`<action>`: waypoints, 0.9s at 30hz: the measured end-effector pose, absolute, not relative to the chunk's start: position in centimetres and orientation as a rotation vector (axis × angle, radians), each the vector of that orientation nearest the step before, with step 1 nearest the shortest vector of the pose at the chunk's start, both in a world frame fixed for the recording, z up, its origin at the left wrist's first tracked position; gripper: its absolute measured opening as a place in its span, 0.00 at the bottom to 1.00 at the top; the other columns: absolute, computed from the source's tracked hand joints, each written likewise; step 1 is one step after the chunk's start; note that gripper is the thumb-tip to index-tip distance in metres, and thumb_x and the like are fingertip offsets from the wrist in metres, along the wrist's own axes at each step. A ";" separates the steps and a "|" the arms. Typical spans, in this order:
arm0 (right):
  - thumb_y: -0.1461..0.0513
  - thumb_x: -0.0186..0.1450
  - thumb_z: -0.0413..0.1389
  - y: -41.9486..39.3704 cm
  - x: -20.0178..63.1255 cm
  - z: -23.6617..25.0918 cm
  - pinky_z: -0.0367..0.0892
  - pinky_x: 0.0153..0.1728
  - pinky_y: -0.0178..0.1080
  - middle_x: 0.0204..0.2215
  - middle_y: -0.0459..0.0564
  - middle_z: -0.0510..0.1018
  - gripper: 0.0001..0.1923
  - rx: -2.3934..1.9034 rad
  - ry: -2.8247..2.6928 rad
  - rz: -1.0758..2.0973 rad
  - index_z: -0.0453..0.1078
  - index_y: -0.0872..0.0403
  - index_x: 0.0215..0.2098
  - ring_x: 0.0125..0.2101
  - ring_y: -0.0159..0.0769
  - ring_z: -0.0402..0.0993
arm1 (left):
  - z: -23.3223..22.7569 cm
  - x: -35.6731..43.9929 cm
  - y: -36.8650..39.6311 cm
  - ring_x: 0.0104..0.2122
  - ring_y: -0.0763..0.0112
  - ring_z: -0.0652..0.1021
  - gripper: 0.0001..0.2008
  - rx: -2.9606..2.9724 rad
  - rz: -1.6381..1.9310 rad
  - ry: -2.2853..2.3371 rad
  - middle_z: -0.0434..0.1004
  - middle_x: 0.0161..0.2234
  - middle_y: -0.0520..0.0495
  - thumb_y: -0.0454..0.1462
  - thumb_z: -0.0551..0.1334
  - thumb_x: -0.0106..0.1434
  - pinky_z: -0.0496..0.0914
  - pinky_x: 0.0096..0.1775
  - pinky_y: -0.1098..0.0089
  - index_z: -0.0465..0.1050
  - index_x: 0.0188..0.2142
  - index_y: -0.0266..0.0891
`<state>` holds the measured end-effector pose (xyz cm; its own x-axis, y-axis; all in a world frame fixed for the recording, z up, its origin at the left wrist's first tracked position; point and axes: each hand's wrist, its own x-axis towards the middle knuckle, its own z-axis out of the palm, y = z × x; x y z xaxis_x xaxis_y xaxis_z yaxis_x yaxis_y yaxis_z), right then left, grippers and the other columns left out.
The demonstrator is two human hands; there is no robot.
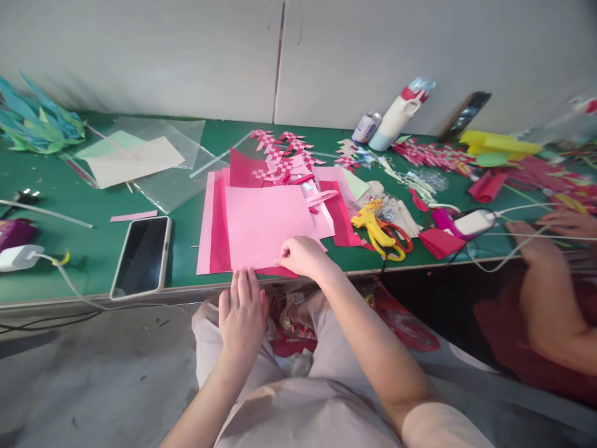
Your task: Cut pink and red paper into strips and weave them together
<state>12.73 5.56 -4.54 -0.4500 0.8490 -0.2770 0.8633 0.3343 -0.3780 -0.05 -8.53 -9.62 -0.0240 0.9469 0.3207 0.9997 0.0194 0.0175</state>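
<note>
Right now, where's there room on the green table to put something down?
Bare green tabletop shows between the smartphone and the pink paper sheets, and between smartphone and white charger, beside its cable. Right of the sheets it's crowded: yellow glue gun, red paper roll, water bottle.

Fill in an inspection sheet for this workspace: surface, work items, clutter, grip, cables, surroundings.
Surface: green tabletop, scattered with paper and objects.
Work items: light pink sheet, overlapping darker pink paper.
Clutter: smartphone, white bottle, drink can, checkered paper pieces.
Grip: left hand flat-fingered at the sheet's near edge; right hand curled there, whether pinching paper unclear.
Cables: left white cable drops past the table's front edge; right white cable runs from a white charger.
Surroundings: grey wall panels behind; another person's forearm at right.
</note>
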 end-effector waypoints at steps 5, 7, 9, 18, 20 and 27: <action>0.59 0.58 0.60 5.7 12.3 -3.9 0.59 0.27 0.34 0.25 0.50 0.80 0.08 1.630 2.459 -0.746 0.77 0.54 0.24 0.27 0.34 0.74 | -9.2 0.1 -8.2 0.53 0.52 0.72 0.22 -2.029 -0.280 -2.036 0.70 0.54 0.31 0.37 0.51 0.68 0.65 0.47 0.57 0.63 0.59 0.35; 0.59 0.58 0.60 5.7 12.2 -3.5 0.59 0.27 0.34 0.25 0.50 0.81 0.08 1.621 2.435 -0.745 0.77 0.54 0.25 0.28 0.34 0.74 | -9.1 0.4 -8.1 0.53 0.50 0.72 0.22 -2.040 -0.257 -2.050 0.69 0.54 0.30 0.38 0.52 0.67 0.66 0.47 0.56 0.64 0.59 0.39; 0.57 0.59 0.60 5.8 12.1 -3.3 0.59 0.27 0.34 0.26 0.51 0.80 0.10 1.613 2.411 -0.747 0.77 0.54 0.25 0.28 0.35 0.74 | -8.9 0.8 -7.9 0.54 0.47 0.71 0.22 -2.043 -0.239 -2.074 0.68 0.54 0.29 0.39 0.53 0.67 0.66 0.48 0.54 0.64 0.60 0.42; 0.55 0.58 0.60 6.1 12.1 -3.1 0.61 0.28 0.34 0.28 0.52 0.81 0.10 1.566 2.392 -0.759 0.78 0.54 0.28 0.28 0.35 0.75 | -8.3 3.4 -9.1 0.62 0.41 0.58 0.29 -2.084 -0.382 -2.203 0.58 0.62 0.27 0.40 0.60 0.61 0.56 0.58 0.43 0.61 0.61 0.35; 0.56 0.58 0.61 6.1 12.1 -3.2 0.62 0.29 0.34 0.29 0.53 0.81 0.10 1.561 2.400 -0.758 0.78 0.55 0.29 0.29 0.36 0.75 | -8.4 3.9 -9.6 0.62 0.46 0.60 0.27 -2.114 -0.408 -2.217 0.59 0.62 0.29 0.39 0.57 0.63 0.54 0.60 0.44 0.61 0.60 0.32; 0.56 0.58 0.60 6.2 12.3 -3.1 0.61 0.28 0.34 0.27 0.53 0.81 0.11 1.539 2.428 -0.764 0.78 0.55 0.27 0.28 0.35 0.75 | -8.5 3.8 -8.8 0.59 0.50 0.65 0.27 -2.077 -0.500 -2.165 0.64 0.59 0.29 0.37 0.52 0.66 0.57 0.60 0.50 0.58 0.61 0.24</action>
<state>12.26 6.22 -3.12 -0.4543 0.7960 -0.4001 0.8816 0.3371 -0.3303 3.80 -8.76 -8.51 -0.0648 0.9533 0.2950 0.9862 0.0160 0.1650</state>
